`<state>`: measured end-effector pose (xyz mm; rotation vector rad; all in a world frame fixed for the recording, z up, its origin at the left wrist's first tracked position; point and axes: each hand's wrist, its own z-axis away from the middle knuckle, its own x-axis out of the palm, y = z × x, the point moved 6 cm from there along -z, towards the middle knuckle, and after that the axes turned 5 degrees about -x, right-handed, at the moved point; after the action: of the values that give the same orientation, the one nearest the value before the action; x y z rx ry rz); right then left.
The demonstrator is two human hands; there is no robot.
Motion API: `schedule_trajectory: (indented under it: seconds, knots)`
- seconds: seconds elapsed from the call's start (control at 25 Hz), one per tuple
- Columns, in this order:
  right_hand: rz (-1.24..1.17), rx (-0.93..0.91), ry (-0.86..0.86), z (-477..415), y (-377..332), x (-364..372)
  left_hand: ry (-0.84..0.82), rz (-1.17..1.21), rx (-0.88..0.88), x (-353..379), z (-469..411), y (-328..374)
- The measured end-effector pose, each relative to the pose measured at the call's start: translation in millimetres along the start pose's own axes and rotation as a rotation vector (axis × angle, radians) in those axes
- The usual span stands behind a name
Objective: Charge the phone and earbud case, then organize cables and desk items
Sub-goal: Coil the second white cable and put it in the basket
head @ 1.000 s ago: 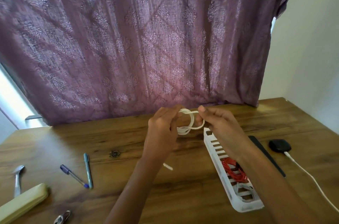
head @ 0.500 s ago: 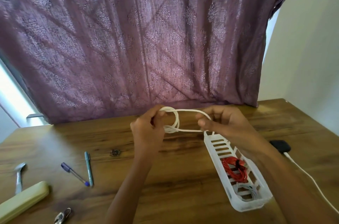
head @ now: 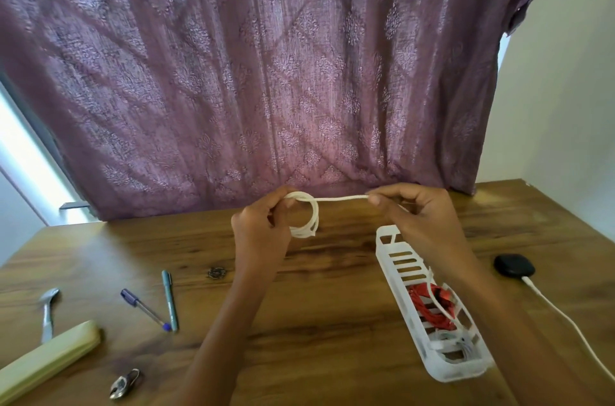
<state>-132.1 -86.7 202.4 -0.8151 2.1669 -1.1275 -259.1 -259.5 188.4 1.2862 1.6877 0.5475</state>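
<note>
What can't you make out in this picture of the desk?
Head view:
- End of the white cable: hidden behind the right hand.
- Charging lead from the earbud case: cut off by the right edge.
- Cream case: cut by the left edge.
- Small metal object: too small to identify.

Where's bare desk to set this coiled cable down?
Bare wood lies between the left forearm and the basket; also along the curtain behind the pens. Crowded: the front left with spoon, pouch and pens; the right edge with earbud case and its lead.
</note>
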Motion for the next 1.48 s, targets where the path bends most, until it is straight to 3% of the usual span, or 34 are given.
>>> schedule_trajectory:
  seconds: [0.12, 0.2, 0.32, 0.4, 0.52, 0.68, 0.92, 1.08, 1.16, 1.24, 1.48]
  knots:
    - [-0.120, 0.121, 0.052, 2.7, 12.9, 3.7, -0.041, 0.104, -0.105, -0.8, 2.7, -2.6]
    - [-0.078, 0.121, 0.133, 3.5, 22.0, 4.0, -0.093, 0.190, -0.167, 1.4, 5.9, -3.6]
    - [0.489, -0.095, 0.288, 6.3, 17.8, 7.3, -0.155, 0.248, -0.221, 8.2, 10.6, -4.0]
    - [0.638, -0.279, 0.301, 14.3, 8.5, 23.8, -0.137, 0.280, -0.264, 11.5, 14.4, -4.6]
    - [0.564, -0.399, 0.281, 28.5, -2.3, 45.0, -0.095, 0.296, -0.308, 12.7, 18.1, -6.0]
    - [0.499, -0.407, 0.216, 24.9, -0.1, 47.5, -0.173, 0.317, -0.290, 14.6, 26.3, -4.2]
    - [0.402, -0.250, 0.236, 12.2, 4.1, 36.8, -0.330, 0.439, -0.303, 25.2, 33.3, -7.7]
    - [0.329, -0.116, 0.080, 20.7, 8.7, 54.1, -0.331, 0.603, -0.374, 30.0, 37.1, -9.3]
    - [0.401, -0.152, 0.069, 20.2, 10.9, 55.3, -0.372, 0.635, -0.403, 34.5, 39.6, -12.6]
    - [0.445, -0.183, 0.095, 18.3, 10.1, 52.2, -0.405, 0.557, -0.366, 36.0, 39.3, -12.7]
    - [0.591, -0.273, 0.030, 23.8, 4.0, 62.1, -0.390, 0.156, 0.065, 28.6, 21.9, 19.5]
